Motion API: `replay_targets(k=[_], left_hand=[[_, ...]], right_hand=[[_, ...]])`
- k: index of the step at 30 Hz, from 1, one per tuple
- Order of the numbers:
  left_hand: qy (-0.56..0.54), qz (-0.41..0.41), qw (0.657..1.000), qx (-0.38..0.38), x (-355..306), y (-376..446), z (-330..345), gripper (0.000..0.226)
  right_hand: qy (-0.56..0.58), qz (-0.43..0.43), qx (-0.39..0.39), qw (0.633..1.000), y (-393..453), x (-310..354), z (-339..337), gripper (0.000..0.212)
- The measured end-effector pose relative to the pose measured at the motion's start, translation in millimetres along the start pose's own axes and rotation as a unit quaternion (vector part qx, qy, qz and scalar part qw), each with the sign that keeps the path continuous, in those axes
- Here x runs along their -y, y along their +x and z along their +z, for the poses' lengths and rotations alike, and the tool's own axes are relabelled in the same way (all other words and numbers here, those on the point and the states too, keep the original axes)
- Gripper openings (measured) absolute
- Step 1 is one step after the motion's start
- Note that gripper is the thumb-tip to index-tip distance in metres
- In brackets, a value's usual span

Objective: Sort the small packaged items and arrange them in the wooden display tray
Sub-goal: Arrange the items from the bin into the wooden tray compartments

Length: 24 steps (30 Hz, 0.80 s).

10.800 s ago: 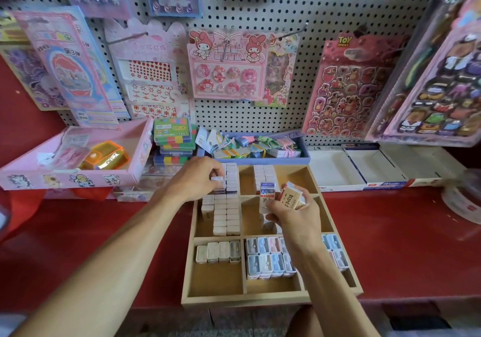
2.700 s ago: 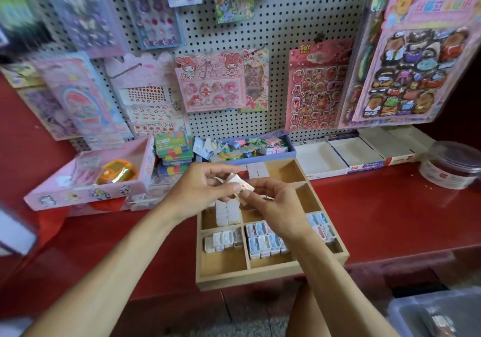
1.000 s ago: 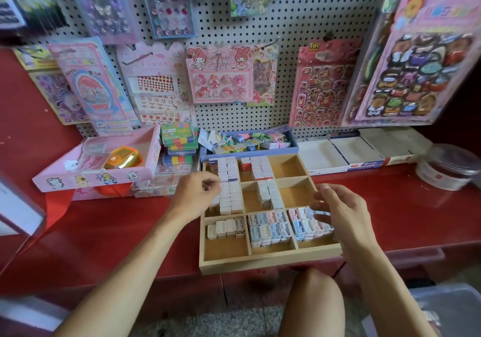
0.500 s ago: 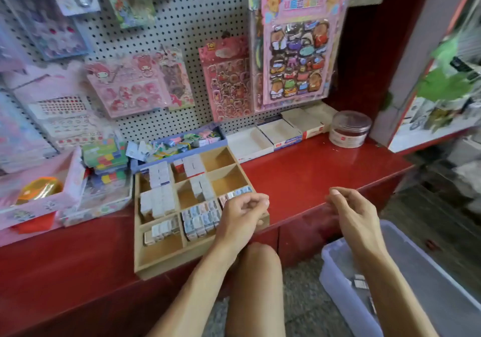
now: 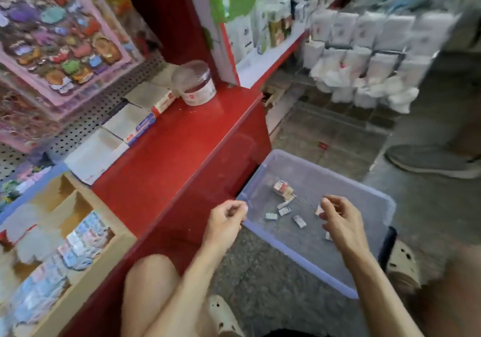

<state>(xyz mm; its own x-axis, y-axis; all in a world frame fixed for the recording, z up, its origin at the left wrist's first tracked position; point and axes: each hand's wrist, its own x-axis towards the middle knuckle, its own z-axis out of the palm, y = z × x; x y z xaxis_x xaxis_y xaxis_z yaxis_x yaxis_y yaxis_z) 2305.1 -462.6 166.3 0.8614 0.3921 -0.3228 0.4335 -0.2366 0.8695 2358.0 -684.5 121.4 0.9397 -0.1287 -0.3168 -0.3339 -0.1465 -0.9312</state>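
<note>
The wooden display tray point(image 5: 86, 282) lies at the lower left on the red counter point(image 5: 169, 154), its compartments holding rows of small packets, blurred here. On the floor to the right stands a clear bluish plastic bin point(image 5: 299, 258) with several small packaged items point(image 5: 283, 191) loose on its bottom. My right hand point(image 5: 341, 222) hovers inside the bin with curled, parted fingers, and a small packet point(image 5: 318, 210) lies right at its fingertips. My left hand point(image 5: 226, 219) is at the bin's near left rim, fingers curled in, nothing visible in it.
White cardboard boxes point(image 5: 125, 123) and a round clear tub point(image 5: 196, 84) sit at the counter's back. Sticker sheets hang on the pegboard point(image 5: 65, 42). Another person's grey shoe point(image 5: 429, 161) stands on the floor beyond the bin. My knee point(image 5: 151, 284) is against the counter front.
My view has swung right, from the tray to the bin on the floor. Both hands left the tray and moved right and down; the right hand now reaches into the bin.
</note>
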Motion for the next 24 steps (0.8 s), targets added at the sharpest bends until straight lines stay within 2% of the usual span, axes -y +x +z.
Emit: replay_targets(k=[4, 8, 13, 16, 19, 22, 24], left_hand=[[0.097, -0.005, 0.994, 0.052, 27, 45, 44, 0.018], [0.196, 0.009, 0.978, 0.071, 55, 92, 78, 0.005], [0.311, 0.011, 0.946, 0.094, 107, 145, 91, 0.02], [0.41, 0.031, 0.903, 0.126, 134, 164, 88, 0.034], [0.484, 0.057, 0.869, 0.082, 142, 169, 91, 0.041], [0.486, 0.056, 0.871, 0.044, 141, 168, 97, 0.048], [0.49, 0.057, 0.869, 0.039, 143, 168, 97, 0.048]], right_hand=[[0.016, 0.069, -0.021, 0.997, 27, -47, -2, 0.007], [0.03, 0.117, -0.008, 0.993, 61, -83, 21, 0.006], [0.009, 0.166, 0.029, 0.986, 111, -139, 58, 0.007], [0.005, 0.2, 0.047, 0.979, 144, -174, 81, 0.02], [0.01, 0.223, 0.055, 0.973, 174, -194, 105, 0.035], [0.04, 0.246, 0.046, 0.967, 203, -209, 131, 0.044], [0.071, 0.248, 0.03, 0.966, 221, -214, 149, 0.038]])
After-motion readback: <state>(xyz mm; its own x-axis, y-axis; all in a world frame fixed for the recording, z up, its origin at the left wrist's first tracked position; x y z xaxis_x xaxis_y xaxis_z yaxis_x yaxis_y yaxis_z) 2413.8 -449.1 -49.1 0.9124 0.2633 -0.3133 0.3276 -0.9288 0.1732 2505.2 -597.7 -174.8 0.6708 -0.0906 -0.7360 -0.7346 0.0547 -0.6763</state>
